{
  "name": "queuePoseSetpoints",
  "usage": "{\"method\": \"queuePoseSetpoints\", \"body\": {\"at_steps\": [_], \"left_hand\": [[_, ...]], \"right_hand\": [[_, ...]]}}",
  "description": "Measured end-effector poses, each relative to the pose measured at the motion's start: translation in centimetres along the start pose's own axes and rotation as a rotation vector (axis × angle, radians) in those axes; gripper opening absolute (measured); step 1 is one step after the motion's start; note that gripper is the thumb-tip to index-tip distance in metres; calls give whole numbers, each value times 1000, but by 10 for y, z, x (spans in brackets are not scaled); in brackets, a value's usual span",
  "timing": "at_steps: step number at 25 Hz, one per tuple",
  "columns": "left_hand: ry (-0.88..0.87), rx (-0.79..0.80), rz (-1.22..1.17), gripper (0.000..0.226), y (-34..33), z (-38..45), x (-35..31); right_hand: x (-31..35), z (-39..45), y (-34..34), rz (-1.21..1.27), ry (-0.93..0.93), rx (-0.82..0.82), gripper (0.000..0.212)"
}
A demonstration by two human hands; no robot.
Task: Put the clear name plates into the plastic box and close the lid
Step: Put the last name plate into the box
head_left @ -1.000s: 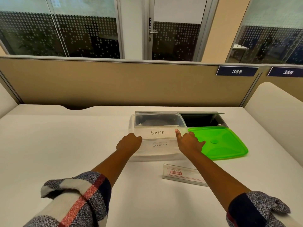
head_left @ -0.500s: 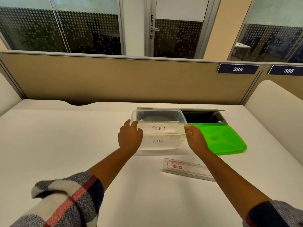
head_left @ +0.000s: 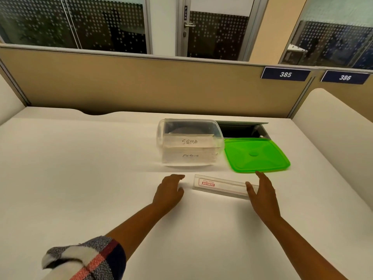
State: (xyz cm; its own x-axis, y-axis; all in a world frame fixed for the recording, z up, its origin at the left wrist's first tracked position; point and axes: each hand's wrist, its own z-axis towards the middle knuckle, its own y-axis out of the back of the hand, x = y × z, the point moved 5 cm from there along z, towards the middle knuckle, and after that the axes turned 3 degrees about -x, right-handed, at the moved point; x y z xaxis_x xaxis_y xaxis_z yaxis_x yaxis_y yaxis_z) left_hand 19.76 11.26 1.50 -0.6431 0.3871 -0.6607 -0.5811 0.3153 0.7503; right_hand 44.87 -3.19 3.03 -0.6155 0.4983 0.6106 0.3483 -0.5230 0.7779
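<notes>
Fingers: left hand [head_left: 169,192] and right hand [head_left: 262,194] are held loosely spread, nothing gripped.
Loose name plate [head_left: 223,185]: laid flat on desk [head_left: 80,178] between both hands.
Plastic box [head_left: 189,143]: uncovered, labelled plates stacked inside.
Green lid [head_left: 256,155]: placed beside box.

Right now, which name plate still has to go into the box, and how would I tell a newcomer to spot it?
On the white desk, look in front of the clear plastic box and the flat green lid beside it. The clear name plate with a red GEMSON label lies there between the two open hands. Unlike the handwritten plates already in the box, it lies out on the desk with a printed insert.
</notes>
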Motion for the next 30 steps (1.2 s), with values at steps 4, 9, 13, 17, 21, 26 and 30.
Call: {"method": "queuePoseSetpoints", "body": {"at_steps": [4, 9, 13, 17, 21, 26, 30], "left_hand": [[73, 109, 33, 53, -29, 3, 0], [35, 16, 92, 44, -45, 3, -10], [71, -35, 45, 46, -49, -3, -9], [51, -59, -111, 36, -32, -3, -14], [141, -146, -232, 37, -6, -2, -12], [152, -252, -398, 43, 16, -9, -14], [132, -384, -473, 31, 42, -7, -16]], "right_hand": [[-25, -19, -6, 132, -194, 36, 60], [-27, -26, -13, 67, -119, 44, 37], [-27, -25, -11, 56, -89, 24, 33], [-13, -22, -4, 264, -88, -15, 33], [9, -17, -3, 348, -73, -44, 35], [29, -10, -3, 371, -76, -96, 32], [49, 0, 3, 446, -29, -168, 18]]}}
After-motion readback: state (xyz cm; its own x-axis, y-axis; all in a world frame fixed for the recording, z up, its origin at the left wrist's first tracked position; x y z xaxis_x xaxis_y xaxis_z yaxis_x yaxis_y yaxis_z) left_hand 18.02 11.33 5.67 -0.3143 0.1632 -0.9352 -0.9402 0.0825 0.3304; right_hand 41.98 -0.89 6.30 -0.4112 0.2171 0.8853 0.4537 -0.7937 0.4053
